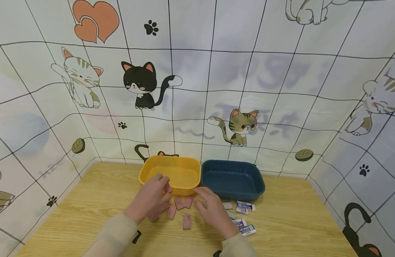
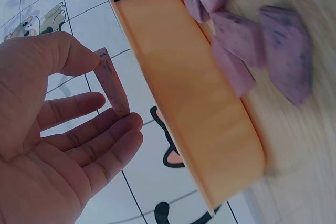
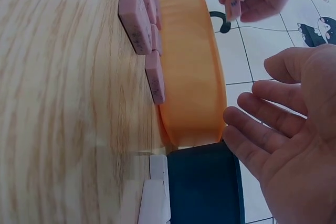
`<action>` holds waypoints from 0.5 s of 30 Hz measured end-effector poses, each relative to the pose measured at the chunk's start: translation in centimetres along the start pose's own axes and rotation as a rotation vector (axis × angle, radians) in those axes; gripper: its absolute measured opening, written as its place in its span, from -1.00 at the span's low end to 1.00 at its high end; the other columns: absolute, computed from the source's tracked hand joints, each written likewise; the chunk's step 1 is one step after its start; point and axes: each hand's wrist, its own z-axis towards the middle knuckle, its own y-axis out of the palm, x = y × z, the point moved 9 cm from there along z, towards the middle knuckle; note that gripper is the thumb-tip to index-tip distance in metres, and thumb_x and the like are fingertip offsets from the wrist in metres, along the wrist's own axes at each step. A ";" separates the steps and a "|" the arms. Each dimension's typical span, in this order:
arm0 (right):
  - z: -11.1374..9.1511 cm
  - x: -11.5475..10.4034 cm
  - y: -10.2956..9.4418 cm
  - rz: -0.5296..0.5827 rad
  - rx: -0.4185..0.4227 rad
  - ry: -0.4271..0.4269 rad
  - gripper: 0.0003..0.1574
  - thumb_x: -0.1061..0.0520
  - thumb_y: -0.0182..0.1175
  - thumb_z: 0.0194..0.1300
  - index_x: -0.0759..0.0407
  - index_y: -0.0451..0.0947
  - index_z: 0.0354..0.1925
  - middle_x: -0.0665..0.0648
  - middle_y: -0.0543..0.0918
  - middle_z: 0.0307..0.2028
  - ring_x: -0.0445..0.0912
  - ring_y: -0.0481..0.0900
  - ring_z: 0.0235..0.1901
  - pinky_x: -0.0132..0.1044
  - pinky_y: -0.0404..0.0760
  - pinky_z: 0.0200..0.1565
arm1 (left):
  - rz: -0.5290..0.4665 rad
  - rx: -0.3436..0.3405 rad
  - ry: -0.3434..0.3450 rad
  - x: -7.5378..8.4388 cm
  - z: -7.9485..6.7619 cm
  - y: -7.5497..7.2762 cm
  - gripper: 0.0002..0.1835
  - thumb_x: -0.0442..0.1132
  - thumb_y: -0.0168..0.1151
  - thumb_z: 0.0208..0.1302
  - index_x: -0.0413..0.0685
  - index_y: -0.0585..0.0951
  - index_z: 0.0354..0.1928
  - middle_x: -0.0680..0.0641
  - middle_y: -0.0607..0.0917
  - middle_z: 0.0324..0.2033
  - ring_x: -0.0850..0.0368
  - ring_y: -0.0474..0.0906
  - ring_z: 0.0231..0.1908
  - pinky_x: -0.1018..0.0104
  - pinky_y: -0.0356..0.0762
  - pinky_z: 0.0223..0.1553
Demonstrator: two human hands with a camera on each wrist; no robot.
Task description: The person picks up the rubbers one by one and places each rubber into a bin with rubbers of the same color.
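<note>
My left hand (image 1: 150, 197) is at the front left of the yellow bin (image 1: 181, 191), above its near rim. Between thumb and fingers it pinches a pink eraser (image 2: 112, 83) with dark smudges and slanted ends. More pink erasers (image 1: 186, 222) lie loose on the table in front of the bin, several close to its wall. My right hand (image 1: 214, 210) is over the bin's near right corner, palm inward, with fingers spread and nothing held. In the right wrist view its fingertips (image 3: 231, 115) overlap the bin's rim.
A dark blue bin (image 1: 232, 195) stands directly right of the yellow one. Several white erasers with blue printed sleeves (image 1: 247, 230) lie in front of it, on the wooden table (image 1: 290, 221). Behind hangs a cat-printed sheet (image 1: 191, 71).
</note>
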 end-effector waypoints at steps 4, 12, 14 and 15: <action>0.1 0.2 0.0 -0.004 -0.003 0.005 -0.57 0.27 0.21 0.45 0.35 0.58 0.24 0.30 0.62 0.20 0.15 0.57 0.24 0.15 0.56 0.20 | -0.017 0.006 0.045 0.9 0.8 0.4 -0.83 -0.35 0.38 0.14 0.00 0.54 -0.37 0.10 0.42 -0.42 0.23 0.35 -0.43 0.32 0.45 -0.35; 0.2 0.5 -0.1 -0.015 0.003 0.006 -0.58 0.27 0.21 0.44 0.33 0.59 0.23 0.27 0.62 0.19 0.13 0.57 0.24 0.14 0.54 0.22 | -0.091 -0.116 -0.047 1.5 2.2 2.5 -0.83 -0.31 0.30 0.21 0.10 0.50 -0.39 0.11 0.45 -0.35 0.21 0.38 -0.36 0.28 0.47 -0.25; 0.2 0.5 -0.1 -0.014 0.007 0.003 -0.58 0.28 0.21 0.43 0.33 0.59 0.22 0.27 0.62 0.19 0.13 0.57 0.24 0.13 0.55 0.22 | -0.091 -0.118 -0.042 1.7 2.5 2.7 -0.84 -0.30 0.29 0.23 0.11 0.50 -0.38 0.12 0.46 -0.35 0.21 0.38 -0.36 0.28 0.47 -0.25; 0.3 0.5 -0.2 -0.015 0.008 0.004 -0.58 0.28 0.21 0.43 0.33 0.60 0.22 0.27 0.62 0.19 0.12 0.57 0.24 0.13 0.55 0.22 | -0.087 -0.112 -0.034 1.8 2.6 2.8 -0.84 -0.29 0.30 0.25 0.11 0.50 -0.38 0.11 0.46 -0.35 0.21 0.38 -0.37 0.29 0.47 -0.27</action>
